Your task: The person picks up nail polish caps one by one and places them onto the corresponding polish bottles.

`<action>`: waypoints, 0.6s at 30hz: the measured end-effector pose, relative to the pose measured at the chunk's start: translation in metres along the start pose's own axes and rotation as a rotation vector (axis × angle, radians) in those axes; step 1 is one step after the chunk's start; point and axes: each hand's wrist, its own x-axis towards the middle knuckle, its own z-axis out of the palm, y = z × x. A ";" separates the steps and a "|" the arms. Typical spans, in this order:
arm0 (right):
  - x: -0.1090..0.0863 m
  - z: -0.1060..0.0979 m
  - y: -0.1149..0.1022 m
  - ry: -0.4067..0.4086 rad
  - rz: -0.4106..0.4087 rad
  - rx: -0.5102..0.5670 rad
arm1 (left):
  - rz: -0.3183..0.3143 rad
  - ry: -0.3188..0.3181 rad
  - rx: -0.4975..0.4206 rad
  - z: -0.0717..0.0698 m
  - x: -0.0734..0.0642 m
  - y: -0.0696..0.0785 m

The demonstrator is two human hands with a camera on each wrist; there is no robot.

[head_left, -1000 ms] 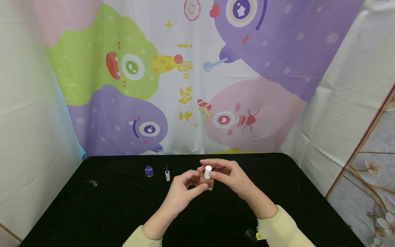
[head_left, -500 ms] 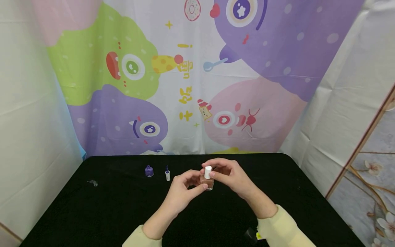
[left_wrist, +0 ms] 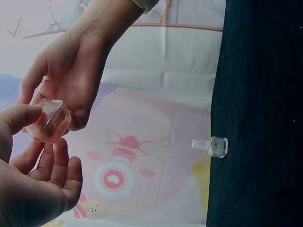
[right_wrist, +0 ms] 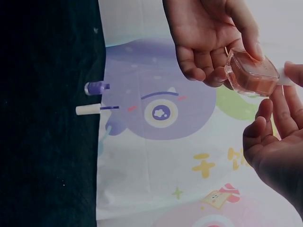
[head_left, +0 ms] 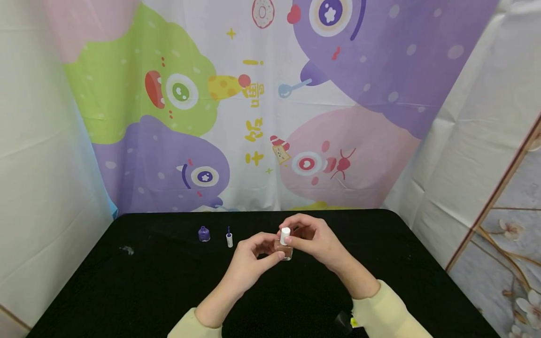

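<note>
A nail polish bottle (head_left: pixel 284 252) of brownish-pink polish is held up over the black table, tilted slightly, its white cap (head_left: pixel 285 234) on top. My left hand (head_left: pixel 248 261) pinches the glass body (right_wrist: pixel 252 75) between thumb and fingers. On the cap, the thumb and fingers of my right hand (head_left: pixel 316 238) grip from the right side. The left wrist view shows the base of the glass (left_wrist: pixel 53 122) facing the camera, the cap hidden behind it.
An uncapped purple polish bottle (head_left: pixel 204 234) stands back left on the black table (head_left: pixel 148 291), beside its upturned white cap with brush (head_left: pixel 229 238). A clear bottle with a white cap (left_wrist: pixel 218 146) appears in the left wrist view. A dark object (head_left: pixel 343 323) lies by the right sleeve.
The fingers of my right hand have shifted round the cap, the forefinger drawing back to the right and the thumb edging left. My left hand and the bottle have stayed in place.
</note>
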 end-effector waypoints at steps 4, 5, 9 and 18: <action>0.000 0.000 0.001 0.009 0.001 -0.008 | 0.000 -0.002 -0.005 0.000 0.000 0.000; 0.000 0.000 0.002 0.008 -0.002 -0.005 | -0.002 -0.002 -0.005 0.000 0.000 0.000; 0.001 0.000 0.003 0.003 -0.010 0.009 | -0.006 -0.003 -0.009 0.001 0.000 0.001; 0.001 0.001 0.002 0.017 -0.003 0.020 | 0.000 -0.010 -0.019 0.002 0.000 0.001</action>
